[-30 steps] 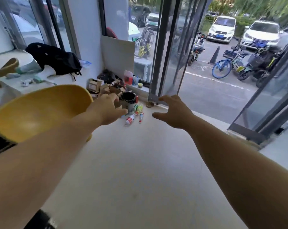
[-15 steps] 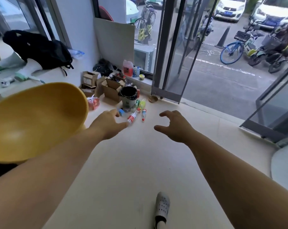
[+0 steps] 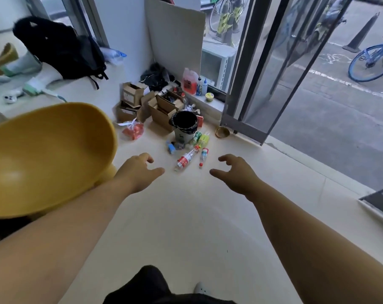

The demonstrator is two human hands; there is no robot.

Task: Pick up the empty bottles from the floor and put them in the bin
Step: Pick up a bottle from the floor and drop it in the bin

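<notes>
Several empty bottles lie on the pale floor in front of a small grey bin (image 3: 182, 135) lined with a black bag. A clear bottle with a red label (image 3: 185, 159) lies nearest me. A small clear bottle with a red cap (image 3: 203, 155) lies to its right. A yellow-green bottle (image 3: 203, 138) and a green one (image 3: 196, 136) rest against the bin. A blue-labelled bottle (image 3: 170, 147) lies to the bin's left. My left hand (image 3: 138, 172) and my right hand (image 3: 234, 172) are stretched forward above the floor, short of the bottles, fingers loosely apart and holding nothing.
A yellow chair seat (image 3: 43, 156) fills the left side. Cardboard boxes (image 3: 162, 108) and a red bag (image 3: 132, 131) crowd behind the bin. A small wooden bowl (image 3: 222, 132) sits by the glass door frame (image 3: 241, 88). A black backpack (image 3: 61, 49) lies on the ledge.
The view has tilted down and drawn closer to the bottles and bin. Both hands have stayed outstretched and empty, now lower in view.
</notes>
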